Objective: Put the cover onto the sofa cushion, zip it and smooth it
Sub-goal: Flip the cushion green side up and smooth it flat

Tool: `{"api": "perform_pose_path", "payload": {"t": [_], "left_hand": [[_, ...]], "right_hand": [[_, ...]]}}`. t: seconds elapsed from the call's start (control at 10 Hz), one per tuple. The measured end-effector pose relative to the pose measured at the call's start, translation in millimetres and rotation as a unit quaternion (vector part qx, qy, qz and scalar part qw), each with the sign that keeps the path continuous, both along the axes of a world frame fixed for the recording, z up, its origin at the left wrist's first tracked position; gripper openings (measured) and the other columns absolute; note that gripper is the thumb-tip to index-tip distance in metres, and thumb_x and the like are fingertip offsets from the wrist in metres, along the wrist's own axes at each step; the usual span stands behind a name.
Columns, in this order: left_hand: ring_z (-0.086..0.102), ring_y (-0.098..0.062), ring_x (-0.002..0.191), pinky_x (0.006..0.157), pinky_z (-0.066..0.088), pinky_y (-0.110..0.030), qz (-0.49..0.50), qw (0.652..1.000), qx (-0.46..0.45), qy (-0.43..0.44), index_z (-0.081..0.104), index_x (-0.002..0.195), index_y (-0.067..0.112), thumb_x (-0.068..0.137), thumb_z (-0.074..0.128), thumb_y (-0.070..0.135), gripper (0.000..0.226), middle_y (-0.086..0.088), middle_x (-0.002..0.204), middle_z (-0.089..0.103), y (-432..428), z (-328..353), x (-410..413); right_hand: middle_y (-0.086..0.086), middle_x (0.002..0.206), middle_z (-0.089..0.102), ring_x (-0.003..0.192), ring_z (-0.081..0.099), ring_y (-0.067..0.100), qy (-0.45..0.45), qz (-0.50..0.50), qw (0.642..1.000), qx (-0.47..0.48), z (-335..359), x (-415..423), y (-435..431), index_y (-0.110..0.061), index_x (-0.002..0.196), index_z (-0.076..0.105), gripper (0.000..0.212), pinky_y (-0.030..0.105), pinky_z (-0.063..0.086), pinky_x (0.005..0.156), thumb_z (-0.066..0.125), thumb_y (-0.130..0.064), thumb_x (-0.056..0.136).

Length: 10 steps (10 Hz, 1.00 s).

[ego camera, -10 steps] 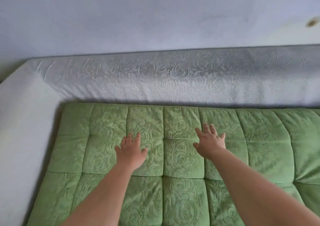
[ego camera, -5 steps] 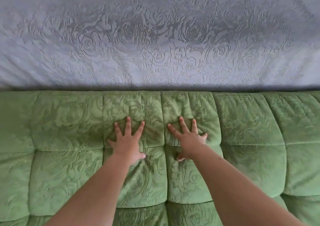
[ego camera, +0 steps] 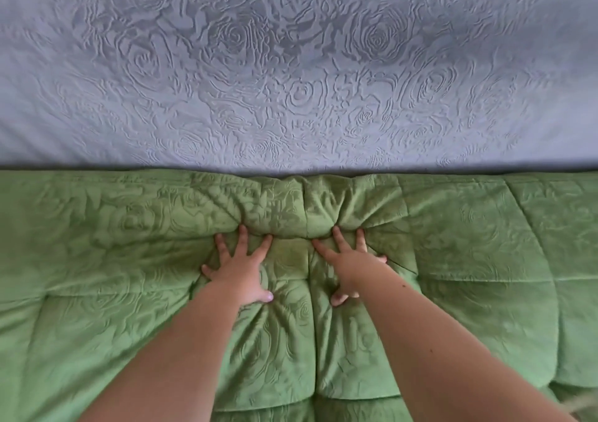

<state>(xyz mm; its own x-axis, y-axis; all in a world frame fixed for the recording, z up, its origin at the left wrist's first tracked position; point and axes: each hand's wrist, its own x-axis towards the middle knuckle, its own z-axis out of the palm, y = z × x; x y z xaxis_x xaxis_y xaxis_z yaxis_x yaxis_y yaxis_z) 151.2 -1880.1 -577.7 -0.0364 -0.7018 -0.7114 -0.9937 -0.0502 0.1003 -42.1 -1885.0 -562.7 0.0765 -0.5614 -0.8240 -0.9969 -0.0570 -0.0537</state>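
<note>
The green quilted cover (ego camera: pixel 129 260), embossed with roses, lies over the sofa seat cushion and fills the lower half of the head view. My left hand (ego camera: pixel 241 268) presses flat on it with fingers spread, just left of centre. My right hand (ego camera: pixel 348 266) presses flat beside it, fingers spread too. Both sink into the padding, and the fabric bunches into a raised fold (ego camera: pixel 304 214) just beyond my fingertips, near the seat's back edge. No zip shows.
The grey rose-embossed sofa backrest (ego camera: pixel 291 66) rises directly behind the seat and fills the upper half. A dark seam (ego camera: pixel 97 167) separates it from the green cushion.
My head has come closer and lower over the seat. Both hands have slid forward toward the backrest and pressed deeper, pushing the green fabric into a fold ahead of the fingertips.
</note>
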Motion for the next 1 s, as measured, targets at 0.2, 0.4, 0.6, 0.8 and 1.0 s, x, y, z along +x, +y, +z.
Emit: {"api": "perform_pose_path", "payload": {"t": [0.2,0.4,0.6,0.8,1.0], "left_hand": [[-0.008,-0.031,0.143,0.115,0.012,-0.052,0.025,0.992,-0.117,0.032,-0.013,0.147,0.030,0.086,0.049,0.055,0.090,-0.006,0.155,-0.018,85,68,14],[-0.003,-0.027,0.144,0.115,0.013,-0.050,0.047,0.974,-0.212,0.059,-0.013,0.147,0.025,0.092,0.038,0.052,0.080,-0.006,0.156,-0.014,150,146,8],[0.002,-0.023,0.145,0.117,0.011,-0.043,0.038,0.936,-0.329,0.122,0.001,0.150,0.021,0.092,0.040,0.049,0.075,-0.006,0.157,-0.002,211,257,-10],[0.012,-0.025,0.144,0.117,0.013,-0.046,0.043,0.890,-0.423,0.163,0.002,0.149,0.020,0.093,0.044,0.042,0.074,-0.002,0.154,0.019,293,346,-28],[0.010,-0.023,0.144,0.116,0.013,-0.048,0.043,0.886,-0.439,0.144,0.009,0.149,0.018,0.094,0.041,0.043,0.068,-0.001,0.156,0.015,398,397,-51]], "right_hand": [[-0.002,0.157,-0.017,0.145,-0.010,0.027,-0.032,-0.067,0.988,-0.132,74,-27,86,-0.036,0.147,-0.004,0.078,0.059,0.015,0.113,0.052,-0.039,0.092],[-0.001,0.159,-0.005,0.146,-0.001,0.024,-0.019,-0.210,0.940,-0.269,166,-52,152,-0.029,0.148,0.011,0.065,0.053,0.016,0.116,0.045,-0.039,0.094],[0.005,0.158,0.006,0.146,0.005,0.025,-0.047,-0.237,0.904,-0.353,278,-60,221,-0.021,0.144,0.024,0.056,0.049,0.018,0.116,0.046,-0.035,0.094],[0.005,0.157,0.014,0.145,0.010,0.024,-0.114,-0.226,0.872,-0.419,363,-69,298,-0.019,0.143,0.028,0.057,0.047,0.022,0.116,0.048,-0.035,0.093],[0.005,0.156,0.018,0.144,0.013,0.023,-0.147,-0.201,0.848,-0.468,414,-93,396,-0.019,0.144,0.028,0.059,0.044,0.023,0.115,0.050,-0.037,0.092]]}}
